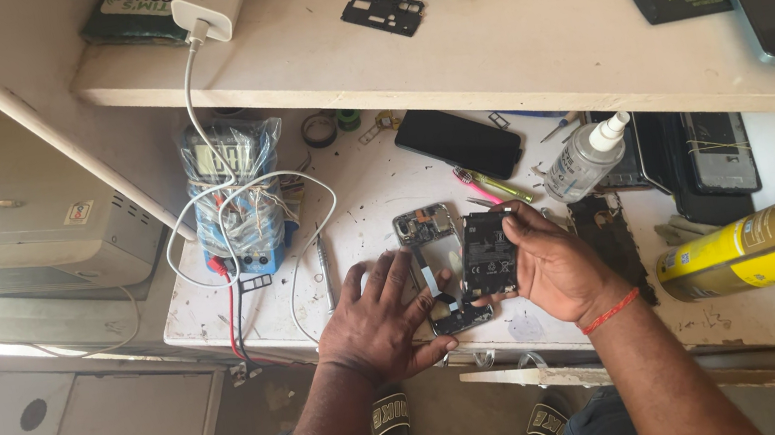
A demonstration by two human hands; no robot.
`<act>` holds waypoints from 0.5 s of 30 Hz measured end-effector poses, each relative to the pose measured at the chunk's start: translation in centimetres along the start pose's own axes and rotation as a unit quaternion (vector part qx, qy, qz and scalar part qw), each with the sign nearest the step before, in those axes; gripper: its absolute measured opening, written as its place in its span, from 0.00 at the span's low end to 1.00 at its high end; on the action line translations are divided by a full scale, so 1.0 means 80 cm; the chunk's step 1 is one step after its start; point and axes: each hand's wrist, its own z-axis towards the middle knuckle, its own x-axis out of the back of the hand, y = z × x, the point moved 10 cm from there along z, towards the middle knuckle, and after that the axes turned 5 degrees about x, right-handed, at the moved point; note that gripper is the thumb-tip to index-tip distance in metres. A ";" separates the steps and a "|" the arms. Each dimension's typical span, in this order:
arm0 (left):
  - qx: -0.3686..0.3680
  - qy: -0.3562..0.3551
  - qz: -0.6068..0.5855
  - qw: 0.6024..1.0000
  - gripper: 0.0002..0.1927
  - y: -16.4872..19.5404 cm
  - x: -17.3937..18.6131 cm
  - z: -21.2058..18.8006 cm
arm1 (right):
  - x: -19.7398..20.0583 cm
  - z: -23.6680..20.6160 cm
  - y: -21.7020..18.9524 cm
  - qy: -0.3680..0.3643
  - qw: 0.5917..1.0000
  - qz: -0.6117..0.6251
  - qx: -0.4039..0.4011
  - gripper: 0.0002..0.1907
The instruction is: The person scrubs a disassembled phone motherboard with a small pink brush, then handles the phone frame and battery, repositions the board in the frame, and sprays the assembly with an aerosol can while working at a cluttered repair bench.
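Left hand [379, 315] lies flat, fingers spread, on the opened phone [435, 266]; right hand [551, 265] pinches its battery [486, 252].

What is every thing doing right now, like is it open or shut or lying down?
Opened phone: back off, flat on the bench, left hand pressing it.
Battery: lifted, gripped by right hand.
Dark phone: screen off, lying flat.
Clear bottle: capped, tilted.
Yellow spray can: lying down.
White charger: cable plugged in.
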 end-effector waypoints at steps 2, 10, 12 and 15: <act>-0.002 -0.003 -0.003 1.000 0.42 0.000 -0.001 -0.001 | 0.006 0.002 -0.001 0.005 1.000 0.006 0.012 0.17; -0.017 0.012 -0.003 1.000 0.36 0.003 0.002 -0.001 | -0.027 -0.013 -0.014 -0.196 0.976 0.089 0.027 0.15; -0.019 0.028 -0.003 0.999 0.34 0.004 0.006 -0.001 | -0.022 -0.012 -0.013 -0.172 0.979 0.108 0.019 0.15; -0.028 0.043 -0.010 0.999 0.34 0.006 0.010 -0.003 | -0.018 -0.004 -0.003 -0.131 0.984 0.121 0.005 0.17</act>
